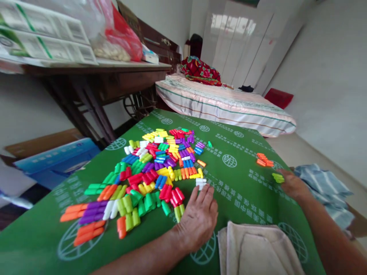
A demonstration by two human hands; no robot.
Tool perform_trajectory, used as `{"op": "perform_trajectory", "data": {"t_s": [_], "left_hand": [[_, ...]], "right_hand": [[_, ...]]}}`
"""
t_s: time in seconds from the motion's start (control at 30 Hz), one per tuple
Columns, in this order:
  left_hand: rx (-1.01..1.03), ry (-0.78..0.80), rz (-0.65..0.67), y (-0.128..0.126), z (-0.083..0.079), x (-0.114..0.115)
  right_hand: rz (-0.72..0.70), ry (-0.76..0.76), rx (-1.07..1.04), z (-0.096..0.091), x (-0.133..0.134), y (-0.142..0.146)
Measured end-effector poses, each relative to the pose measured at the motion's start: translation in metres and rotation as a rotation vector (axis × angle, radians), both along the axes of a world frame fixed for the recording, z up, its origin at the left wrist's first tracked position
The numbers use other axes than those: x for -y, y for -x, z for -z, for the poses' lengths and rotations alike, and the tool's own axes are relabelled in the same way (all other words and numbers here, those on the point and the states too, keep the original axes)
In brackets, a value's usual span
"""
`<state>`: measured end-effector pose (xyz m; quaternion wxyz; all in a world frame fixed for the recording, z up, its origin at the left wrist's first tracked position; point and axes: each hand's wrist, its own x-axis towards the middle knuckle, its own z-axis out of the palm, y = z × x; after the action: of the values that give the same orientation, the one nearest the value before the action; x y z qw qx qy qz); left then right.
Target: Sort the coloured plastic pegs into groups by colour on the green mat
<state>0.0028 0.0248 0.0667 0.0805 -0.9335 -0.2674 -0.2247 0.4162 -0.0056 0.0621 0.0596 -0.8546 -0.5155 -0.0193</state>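
Observation:
Small coloured plastic tubes that look like pen caps are spread in a large pile on a green board, many lying side by side in short rows. My left hand is palm down at the pile's near right edge. Its stretched fingers touch a few white caps. At the board's right edge, my right hand pinches a small group of lime-green caps. Just beyond it lies a cluster of orange caps. A single orange cap sits apart from the pile.
A folded beige cloth item lies at the board's near edge. Past the right edge is a blue striped cloth. A table with boxes and bags stands at left, above a blue box. Behind is a bed.

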Motion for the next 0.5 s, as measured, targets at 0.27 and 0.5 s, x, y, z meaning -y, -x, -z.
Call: {"op": "perform_trajectory", "data": {"t_s": [0.27, 0.5], "left_hand": [[-0.152, 0.018, 0.346, 0.004, -0.002, 0.021], [-0.224, 0.219, 0.299, -0.004, 0.030, 0.027]], "right_hand": [[-0.333, -0.020, -0.378, -0.018, -0.010, 0.140], [-0.715, 0.171, -0.350, -0.067, -0.008, 0.301]]}}
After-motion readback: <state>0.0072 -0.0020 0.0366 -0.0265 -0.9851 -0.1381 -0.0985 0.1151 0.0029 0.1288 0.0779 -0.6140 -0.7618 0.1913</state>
